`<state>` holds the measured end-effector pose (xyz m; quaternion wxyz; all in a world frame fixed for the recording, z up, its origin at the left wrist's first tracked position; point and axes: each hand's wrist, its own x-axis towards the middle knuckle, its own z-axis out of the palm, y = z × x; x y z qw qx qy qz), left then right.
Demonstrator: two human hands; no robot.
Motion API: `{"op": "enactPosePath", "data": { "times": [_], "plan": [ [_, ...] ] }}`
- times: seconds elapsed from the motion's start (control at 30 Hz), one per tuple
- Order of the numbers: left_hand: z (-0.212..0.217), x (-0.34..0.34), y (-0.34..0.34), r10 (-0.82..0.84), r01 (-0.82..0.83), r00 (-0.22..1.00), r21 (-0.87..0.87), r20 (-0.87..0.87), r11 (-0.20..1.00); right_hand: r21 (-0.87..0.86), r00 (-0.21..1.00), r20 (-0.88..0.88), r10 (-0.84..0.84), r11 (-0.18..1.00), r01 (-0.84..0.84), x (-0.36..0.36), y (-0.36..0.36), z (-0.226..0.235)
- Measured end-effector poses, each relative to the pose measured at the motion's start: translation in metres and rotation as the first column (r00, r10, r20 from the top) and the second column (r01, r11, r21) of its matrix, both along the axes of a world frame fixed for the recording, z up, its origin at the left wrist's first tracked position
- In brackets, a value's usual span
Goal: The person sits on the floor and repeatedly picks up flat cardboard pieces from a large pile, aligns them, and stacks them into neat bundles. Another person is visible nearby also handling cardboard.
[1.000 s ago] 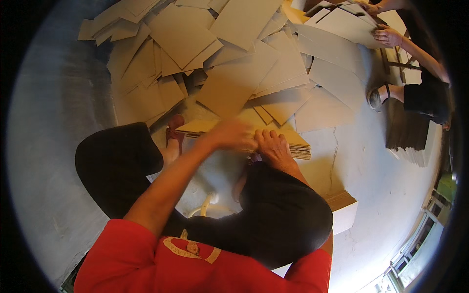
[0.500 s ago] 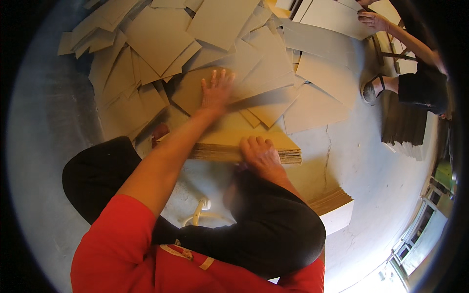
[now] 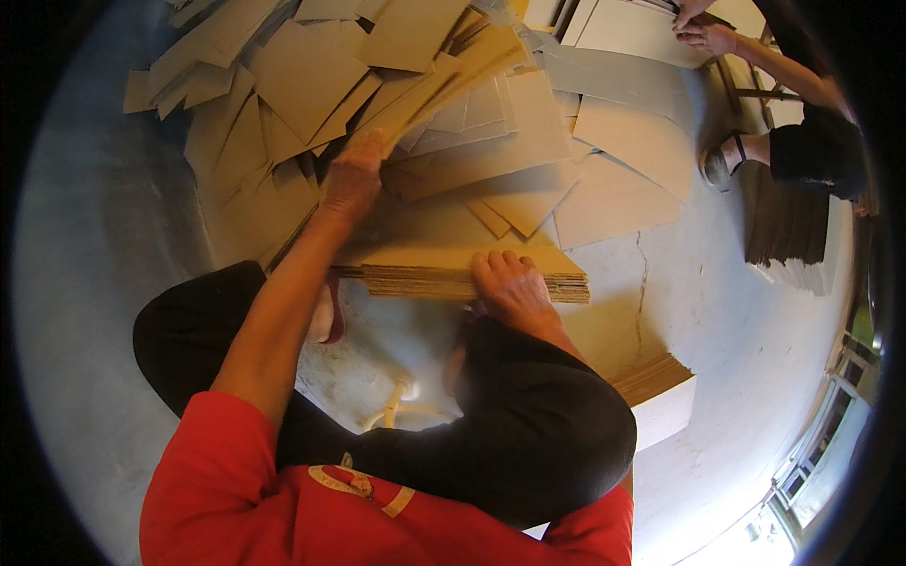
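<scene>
My left hand (image 3: 355,177) is closed on the near left end of a cardboard sheet (image 3: 429,94), which stands tilted up over the loose pile. Its thumb side is partly hidden. In front of my knees lies a neat stack of cardboard sheets (image 3: 415,281), its layered edges facing me. My right hand (image 3: 511,281) grips the stack's near edge toward the right, fingers curled over the top; the thumb is hidden.
Loose cardboard sheets (image 3: 311,75) spread across the floor ahead. Another cardboard stack (image 3: 656,382) sits by my right knee. At the upper right, a co-worker's hand (image 3: 708,38) is over pale sheets, with a dark stack (image 3: 785,222) near their foot.
My left hand has moved left and back toward me from the pile, closing on a cardboard sheet and tilting it up. My right hand stays on the stack. The co-worker's hands shifted slightly.
</scene>
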<state>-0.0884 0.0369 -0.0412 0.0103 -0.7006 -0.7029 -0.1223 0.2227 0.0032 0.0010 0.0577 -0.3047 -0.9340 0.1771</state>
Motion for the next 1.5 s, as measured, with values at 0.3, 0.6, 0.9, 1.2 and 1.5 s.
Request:
{"op": "enactPosePath", "data": {
  "times": [0.3,0.6,0.9,1.2,1.5],
  "plan": [
    [0.123,0.027,-0.043,-0.148,0.188,0.881,-0.045,0.450,0.981,0.127,1.000,-0.005,0.017,0.992,-0.016,0.006,-0.004,-0.022],
    [0.186,0.039,-0.027,-0.154,0.342,0.811,-0.245,0.564,0.907,-0.158,0.993,0.098,0.069,0.986,-0.053,0.002,0.001,-0.023],
    [0.148,0.041,-0.033,-0.025,0.482,0.684,-0.426,0.729,0.765,-0.093,0.997,0.057,0.048,0.995,-0.043,-0.006,0.001,-0.017],
    [0.121,0.066,-0.038,-0.210,0.506,0.654,-0.214,0.727,0.836,-0.184,0.972,0.219,0.082,0.982,-0.042,-0.002,0.006,0.000],
    [0.154,0.069,-0.016,-0.306,0.747,0.528,-0.263,0.792,0.610,-0.176,0.980,0.186,0.072,0.984,-0.039,-0.003,0.006,-0.005]
  ]
}}
